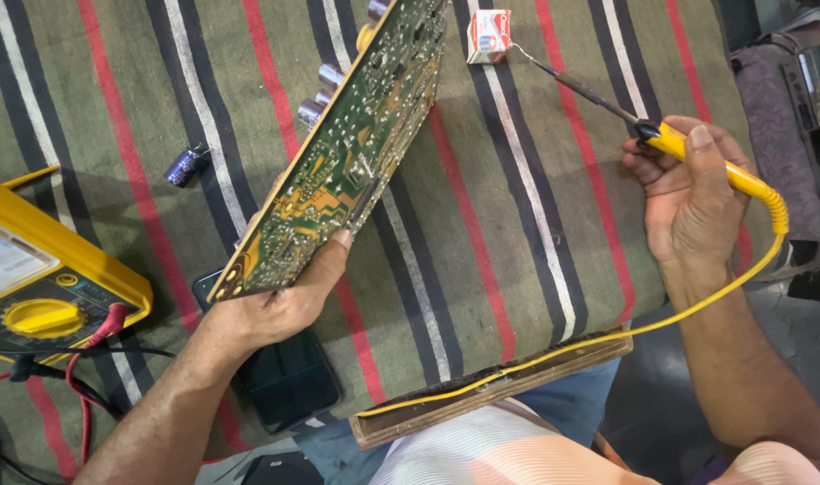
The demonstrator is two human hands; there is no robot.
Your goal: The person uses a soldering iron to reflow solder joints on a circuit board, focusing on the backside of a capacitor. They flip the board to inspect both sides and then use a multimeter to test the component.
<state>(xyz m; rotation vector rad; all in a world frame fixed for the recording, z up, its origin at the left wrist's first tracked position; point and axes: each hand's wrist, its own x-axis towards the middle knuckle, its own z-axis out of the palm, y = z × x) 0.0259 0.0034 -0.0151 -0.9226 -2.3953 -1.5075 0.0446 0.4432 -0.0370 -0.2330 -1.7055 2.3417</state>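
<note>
My left hand (280,305) grips the lower edge of a green circuit board (338,162), held tilted with its solder side up; capacitors stick out along its far edge. My right hand (688,193) holds a yellow-handled soldering iron (697,153). The iron's tip touches a small white and red box (488,36) lying on the striped cloth (517,224). The iron's yellow cord (607,337) loops down across the wooden board edge (491,386).
A yellow multimeter (42,278) with red and black leads sits at the left. A loose purple capacitor (185,166) lies on the cloth. A dark phone (284,373) rests under my left wrist. Grey clutter stands at the right edge.
</note>
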